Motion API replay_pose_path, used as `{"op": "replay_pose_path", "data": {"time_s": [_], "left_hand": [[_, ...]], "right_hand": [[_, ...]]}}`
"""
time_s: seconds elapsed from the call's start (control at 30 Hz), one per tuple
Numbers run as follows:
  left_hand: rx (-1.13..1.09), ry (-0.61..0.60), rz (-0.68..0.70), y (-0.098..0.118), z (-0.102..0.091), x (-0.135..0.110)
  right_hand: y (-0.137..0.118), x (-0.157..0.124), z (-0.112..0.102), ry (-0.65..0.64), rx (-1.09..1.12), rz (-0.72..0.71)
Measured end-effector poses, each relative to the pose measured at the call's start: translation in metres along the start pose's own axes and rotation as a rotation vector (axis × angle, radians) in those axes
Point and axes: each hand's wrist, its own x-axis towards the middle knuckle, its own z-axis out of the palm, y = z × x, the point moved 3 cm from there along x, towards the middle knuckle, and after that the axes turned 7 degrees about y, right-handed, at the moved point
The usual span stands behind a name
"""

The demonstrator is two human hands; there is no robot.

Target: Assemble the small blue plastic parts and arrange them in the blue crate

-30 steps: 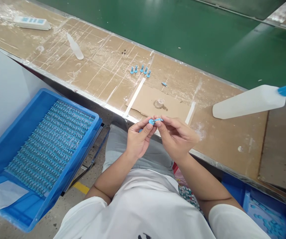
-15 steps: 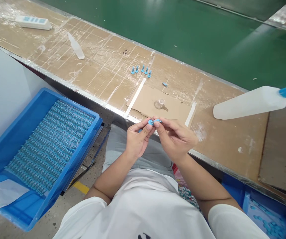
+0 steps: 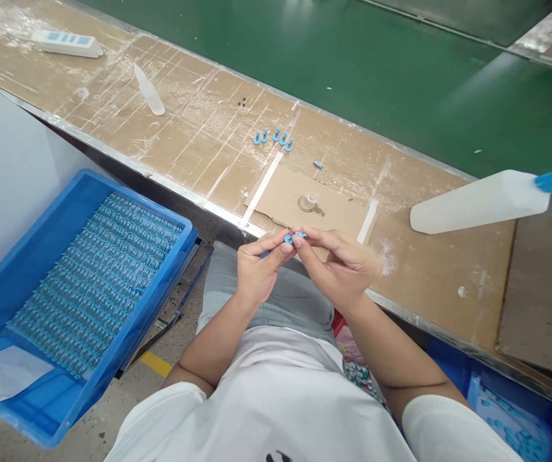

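Field-side, a cardboard-topped bench (image 3: 449, 276) is running beside a green surface (image 3: 328, 70). A small blue part (image 3: 288, 239) is sitting between both hands, around the bench's near edge. Being tiny and fingertip-held, it could be slipping toward the lap (image 3: 276, 308) if pressed off-centre. Left hand (image 3: 260, 263) and right hand (image 3: 340, 263) are facing, both pinching it, thumbs nearest; forearms (image 3: 218, 333) are converging from near side.
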Motion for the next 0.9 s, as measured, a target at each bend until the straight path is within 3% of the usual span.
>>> {"op": "replay_pose_path", "data": {"time_s": [0.13,0.33,0.57,0.9], "left_hand": [[0.012,-0.016,0.048,0.003,0.0,-0.001],[-0.051,0.07,0.015,0.001,-0.002,-0.001],[-0.028,0.036,0.045,0.0,0.001,-0.003],[0.024,0.0,0.056,-0.003,0.002,-0.011]], "right_hand": [[0.002,0.002,0.002,-0.028,0.076,0.006],[0.003,0.005,0.005,-0.055,0.132,0.093],[0.003,0.008,0.0,-0.07,0.201,0.2],[0.007,0.008,0.005,-0.091,0.281,0.161]]}}
